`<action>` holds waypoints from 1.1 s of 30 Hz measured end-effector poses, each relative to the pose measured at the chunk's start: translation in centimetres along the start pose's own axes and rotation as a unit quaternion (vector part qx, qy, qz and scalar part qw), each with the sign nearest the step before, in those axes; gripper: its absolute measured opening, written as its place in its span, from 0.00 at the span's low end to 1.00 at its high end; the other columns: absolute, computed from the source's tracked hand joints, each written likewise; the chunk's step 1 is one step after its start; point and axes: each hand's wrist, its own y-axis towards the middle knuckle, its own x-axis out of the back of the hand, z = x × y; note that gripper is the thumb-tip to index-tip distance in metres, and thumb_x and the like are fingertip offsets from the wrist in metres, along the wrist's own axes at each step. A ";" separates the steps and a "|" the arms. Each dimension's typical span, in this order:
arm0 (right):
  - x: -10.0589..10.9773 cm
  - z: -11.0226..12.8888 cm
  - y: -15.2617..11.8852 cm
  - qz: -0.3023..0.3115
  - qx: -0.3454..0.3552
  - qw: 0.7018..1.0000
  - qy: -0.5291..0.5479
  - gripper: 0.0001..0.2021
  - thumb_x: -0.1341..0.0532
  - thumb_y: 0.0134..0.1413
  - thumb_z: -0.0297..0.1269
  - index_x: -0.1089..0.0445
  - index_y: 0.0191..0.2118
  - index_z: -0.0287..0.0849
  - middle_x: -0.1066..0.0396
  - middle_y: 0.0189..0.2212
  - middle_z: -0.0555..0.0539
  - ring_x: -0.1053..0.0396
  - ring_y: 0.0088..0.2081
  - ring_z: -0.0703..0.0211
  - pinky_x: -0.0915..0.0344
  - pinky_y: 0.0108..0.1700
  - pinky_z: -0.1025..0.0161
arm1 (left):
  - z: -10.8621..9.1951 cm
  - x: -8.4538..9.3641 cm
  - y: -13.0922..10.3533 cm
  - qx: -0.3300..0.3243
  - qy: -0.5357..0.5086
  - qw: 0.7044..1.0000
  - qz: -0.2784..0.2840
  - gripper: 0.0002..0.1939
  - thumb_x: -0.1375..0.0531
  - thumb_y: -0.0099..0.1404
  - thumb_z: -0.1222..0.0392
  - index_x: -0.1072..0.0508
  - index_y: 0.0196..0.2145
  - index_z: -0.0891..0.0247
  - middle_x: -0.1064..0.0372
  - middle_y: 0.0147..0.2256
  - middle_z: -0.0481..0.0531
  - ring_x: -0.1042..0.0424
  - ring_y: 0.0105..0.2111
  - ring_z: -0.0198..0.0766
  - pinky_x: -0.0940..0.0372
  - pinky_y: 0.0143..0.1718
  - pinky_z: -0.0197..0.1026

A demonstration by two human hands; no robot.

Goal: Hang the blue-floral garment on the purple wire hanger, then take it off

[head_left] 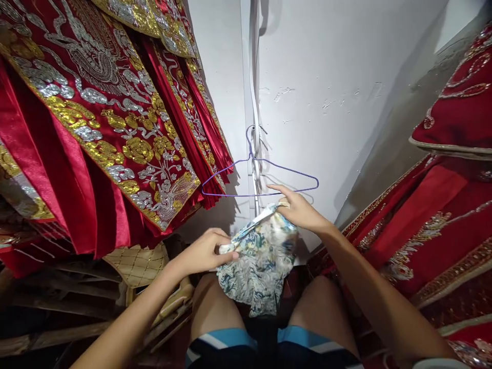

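Observation:
A patterned garment (pixel 261 266) in white, blue-green and yellow hangs gathered between my hands, above my knees. My left hand (pixel 211 251) pinches the left end of its pale top edge between thumb and fingers. The right end of that edge is gripped by my right hand (pixel 298 207), whose index finger points out to the left. Just above the garment, an empty purple wire hanger (pixel 282 166) hangs by its hook against the white wall, and my right hand is near its lower bar.
Red garments with gold and silver embroidery (pixel 138 148) hang at the left. More red beaded garments (pixel 415 230) fill the right side. A bamboo chair with a tan woven cushion (pixel 138 264) stands at lower left. A white strip and cable (pixel 253 77) run down the wall (pixel 326 66).

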 end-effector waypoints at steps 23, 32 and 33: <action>2.0 -2.4 0.6 0.023 0.016 0.998 -0.062 0.05 0.49 0.49 0.31 0.41 0.25 0.44 0.42 0.22 0.54 0.43 0.26 0.61 0.50 0.29 0.64 | 1.6 3.1 9.2 0.008 0.287 0.952 -0.102 0.14 0.49 0.67 0.50 0.37 0.45 0.59 0.26 0.39 0.55 0.26 0.38 0.48 0.37 0.41 0.45; 1.8 -2.3 1.1 -0.027 0.013 0.996 -0.089 0.10 0.47 0.52 0.33 0.46 0.22 0.45 0.49 0.19 0.56 0.49 0.24 0.63 0.53 0.28 0.64 | 3.1 3.9 9.9 0.017 0.291 0.956 -0.028 0.19 0.53 0.70 0.46 0.29 0.40 0.60 0.24 0.36 0.55 0.27 0.39 0.49 0.37 0.42 0.45; 1.5 -2.3 1.0 -0.027 0.008 0.996 -0.080 0.10 0.47 0.52 0.33 0.47 0.22 0.45 0.49 0.19 0.56 0.49 0.24 0.63 0.53 0.28 0.64 | 2.4 3.5 10.2 -0.008 0.273 0.961 -0.033 0.20 0.54 0.71 0.46 0.28 0.42 0.60 0.25 0.37 0.55 0.27 0.38 0.47 0.37 0.42 0.44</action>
